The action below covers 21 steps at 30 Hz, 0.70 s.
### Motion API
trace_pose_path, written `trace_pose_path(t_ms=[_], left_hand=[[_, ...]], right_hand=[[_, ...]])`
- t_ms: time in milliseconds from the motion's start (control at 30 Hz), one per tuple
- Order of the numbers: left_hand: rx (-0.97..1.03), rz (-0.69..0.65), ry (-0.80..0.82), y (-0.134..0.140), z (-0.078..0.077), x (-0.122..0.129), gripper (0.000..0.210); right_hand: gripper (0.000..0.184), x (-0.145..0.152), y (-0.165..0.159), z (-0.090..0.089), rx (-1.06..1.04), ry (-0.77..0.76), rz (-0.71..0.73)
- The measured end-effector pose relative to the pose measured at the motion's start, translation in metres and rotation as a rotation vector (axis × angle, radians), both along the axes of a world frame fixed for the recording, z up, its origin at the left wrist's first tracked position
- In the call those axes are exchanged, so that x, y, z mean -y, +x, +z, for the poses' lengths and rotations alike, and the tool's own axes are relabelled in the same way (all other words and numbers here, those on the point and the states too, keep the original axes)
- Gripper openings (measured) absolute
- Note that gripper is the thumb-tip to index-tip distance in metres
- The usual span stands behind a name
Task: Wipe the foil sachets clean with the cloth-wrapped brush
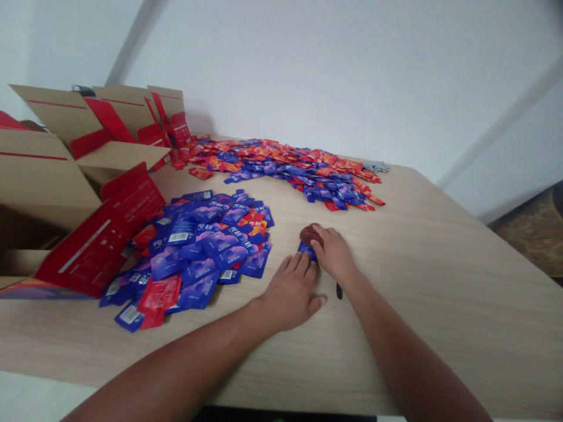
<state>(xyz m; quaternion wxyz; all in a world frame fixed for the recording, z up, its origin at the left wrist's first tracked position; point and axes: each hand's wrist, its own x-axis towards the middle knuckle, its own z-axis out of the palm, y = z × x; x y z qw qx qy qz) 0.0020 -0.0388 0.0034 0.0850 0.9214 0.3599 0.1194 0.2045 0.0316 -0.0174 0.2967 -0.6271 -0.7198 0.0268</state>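
Observation:
A small blue sachet point(307, 250) lies flat on the table in front of me. My left hand point(292, 293) rests palm down at its near edge, fingers stretched out and fingertips on it. My right hand point(335, 253) grips a brown, rounded, soft-looking piece point(313, 234) at the sachet's far end; its exact kind cannot be made out. Part of the sachet is hidden beneath the fingers and the brown piece. Close to my right wrist, a thin dark stick-like object point(339, 291) sticks out onto the tabletop.
To the left is a heap of blue, red and orange sachets point(206, 243). A long pile of similar sachets point(285, 164) runs along the wall, with small grey pieces point(376, 167) at its right end. Open cardboard boxes point(48, 176) with red flaps stand on the table point(440, 281) at left.

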Motion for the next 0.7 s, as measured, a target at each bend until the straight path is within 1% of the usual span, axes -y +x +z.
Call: trace_pose_path(t_ms=[133,267,333,400,467,533,600,700], left_hand=[[0.006,-0.004,0.005,-0.001,-0.001,-0.001,0.079],[0.010,-0.013,0.006,-0.002,-0.001,-0.001,0.079],[0.013,-0.016,0.007,-0.002,-0.001,-0.001,0.079],[0.014,-0.015,0.011,-0.002,-0.001,-0.002,0.078],[0.021,-0.015,0.013,-0.001,-0.001,-0.002,0.077],[0.036,-0.012,0.013,-0.001,-0.002,-0.002,0.076],[0.049,-0.010,0.010,-0.001,-0.002,-0.002,0.076],[0.055,-0.012,0.003,-0.001,-0.003,-0.002,0.077]], right_hand=[[0.044,0.002,0.005,0.009,-0.159,0.091,-0.013],[0.041,0.010,0.005,0.026,-0.372,0.228,-0.027],[0.042,0.014,0.004,0.031,-0.515,0.218,-0.006],[0.043,0.017,0.002,0.029,-0.620,0.118,0.060],[0.041,0.018,0.001,0.023,-0.587,-0.008,0.140],[0.039,0.017,0.001,0.014,-0.443,-0.064,0.168],[0.040,0.015,0.001,0.008,-0.306,-0.041,0.156],[0.041,0.011,0.002,0.003,-0.170,-0.001,0.137]])
